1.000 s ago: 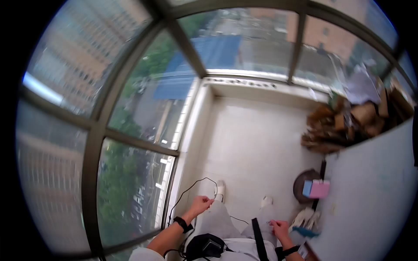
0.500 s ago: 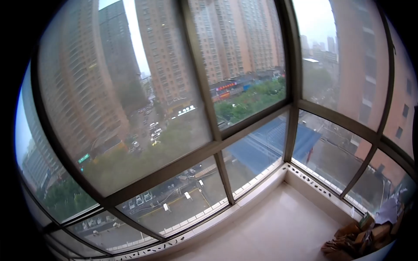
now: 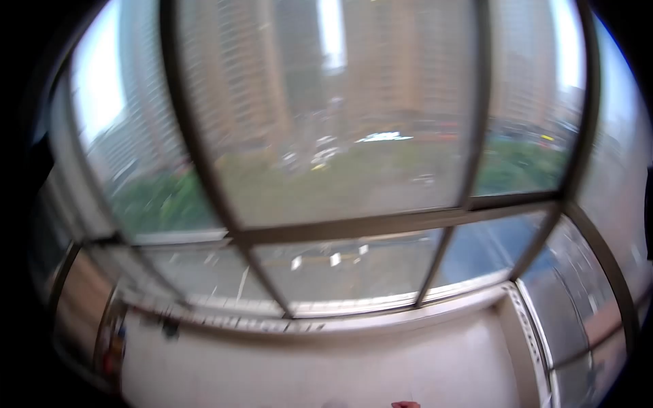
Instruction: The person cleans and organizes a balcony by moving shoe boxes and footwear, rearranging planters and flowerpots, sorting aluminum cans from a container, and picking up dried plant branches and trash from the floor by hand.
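Pale floor (image 3: 306, 374) is stretching across the bottom of the view, and a hand (image 3: 405, 404) is just showing in front of it at the lower edge (only a sliver, so I cannot tell whether it is left or right, spread or pinching anything). Beyond the floor, a white ledge (image 3: 381, 318) is running beneath the windows, with small dark marks (image 3: 292, 327) dotting it; a blurred dark object (image 3: 170, 329) is showing near its left end. Brown window frames (image 3: 354, 226) are rising above the ledge. Outside, green trees (image 3: 367, 170) are spreading below tall buildings (image 3: 238, 68).
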A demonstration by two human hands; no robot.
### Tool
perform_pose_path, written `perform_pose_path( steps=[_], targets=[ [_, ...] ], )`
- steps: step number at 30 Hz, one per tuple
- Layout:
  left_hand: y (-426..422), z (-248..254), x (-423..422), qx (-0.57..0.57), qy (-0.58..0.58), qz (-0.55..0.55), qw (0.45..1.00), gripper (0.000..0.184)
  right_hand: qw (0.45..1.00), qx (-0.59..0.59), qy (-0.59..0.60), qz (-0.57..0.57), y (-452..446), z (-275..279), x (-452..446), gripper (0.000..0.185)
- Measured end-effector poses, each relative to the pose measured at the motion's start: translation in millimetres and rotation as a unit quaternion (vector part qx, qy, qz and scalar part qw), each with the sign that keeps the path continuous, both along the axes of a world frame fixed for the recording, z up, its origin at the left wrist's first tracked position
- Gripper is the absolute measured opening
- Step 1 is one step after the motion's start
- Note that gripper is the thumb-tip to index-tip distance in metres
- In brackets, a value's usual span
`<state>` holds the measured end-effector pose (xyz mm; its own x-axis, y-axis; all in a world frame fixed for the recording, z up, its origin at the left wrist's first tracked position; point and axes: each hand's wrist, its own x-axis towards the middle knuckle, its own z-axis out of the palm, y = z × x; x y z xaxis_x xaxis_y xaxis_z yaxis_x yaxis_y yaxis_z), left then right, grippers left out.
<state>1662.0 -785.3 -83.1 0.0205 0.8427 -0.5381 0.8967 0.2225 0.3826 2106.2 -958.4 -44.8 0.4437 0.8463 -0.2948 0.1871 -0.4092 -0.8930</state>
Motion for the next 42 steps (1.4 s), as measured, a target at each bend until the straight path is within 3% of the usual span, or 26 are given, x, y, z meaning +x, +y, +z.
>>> perform_pose_path(
  steps=[2,3,7,9,15,19,21,23,25,31,33,38,41,42],
  targets=[
    [-42.1,-6.0,-1.6,0.002,-0.039,0.098,0.994,0.040,0.999,-0.014,0.012,0.028,-1.3,-41.5,18.4,0.031],
    [-55.8,-8.6,3.9,-0.007,-0.124,0.216,0.968,0.038,0.997,-0.052,0.005,0.059,-5.3,-49.6,29.0,0.032],
    [-108.4,33.8,39.5,0.026,-0.190,0.360,0.913,0.031,0.983,-0.121,0.040,0.130,-5.1,-13.7,47.4,0.030],
    [-148.9,21.6,39.3,0.022,-0.184,0.382,0.905,0.033,0.990,-0.075,0.062,0.103,-6.6,-12.2,50.9,0.027],
    [-277.6,-10.9,37.9,0.007,-0.178,0.516,0.838,0.034,0.965,-0.128,0.058,0.219,4.3,-9.1,39.3,0.029],
    [-296.3,29.5,37.6,0.019,-0.158,0.574,0.803,0.031,0.945,-0.124,0.046,0.299,28.9,-9.9,8.4,0.028],
    [-304.5,23.5,29.0,0.017,-0.206,0.640,0.740,0.030,0.941,-0.098,0.049,0.321,42.6,-16.9,-9.4,0.027],
    [-315.7,3.8,3.7,0.003,-0.187,0.630,0.754,0.028,0.939,-0.115,0.062,0.317,52.0,-29.6,-32.2,0.025],
    [-323.0,-9.1,-14.7,0.060,-0.285,0.639,0.712,0.025,0.929,-0.137,0.054,0.340,62.3,-22.4,-58.0,0.023],
    [-329.0,-27.6,-89.4,0.062,-0.250,0.661,0.705,0.020,0.907,-0.143,0.054,0.393,85.8,-32.8,-131.2,0.022],
    [-334.3,-27.3,-104.0,0.065,-0.242,0.696,0.673,0.019,0.897,-0.143,0.051,0.414,92.5,-31.5,-142.6,0.022],
    [-337.0,-1.4,-94.8,0.062,-0.239,0.742,0.623,0.015,0.864,-0.161,-0.009,0.478,135.0,-36.4,-154.9,0.020],
    [-362.8,-22.9,-63.9,0.090,-0.288,0.760,0.576,0.016,0.866,-0.145,0.027,0.478,163.3,-37.9,-158.3,0.018],
    [-369.4,-32.1,-54.3,0.078,-0.295,0.751,0.585,0.018,0.865,-0.143,0.021,0.481,174.8,-41.3,-160.5,0.017]
  ],
)
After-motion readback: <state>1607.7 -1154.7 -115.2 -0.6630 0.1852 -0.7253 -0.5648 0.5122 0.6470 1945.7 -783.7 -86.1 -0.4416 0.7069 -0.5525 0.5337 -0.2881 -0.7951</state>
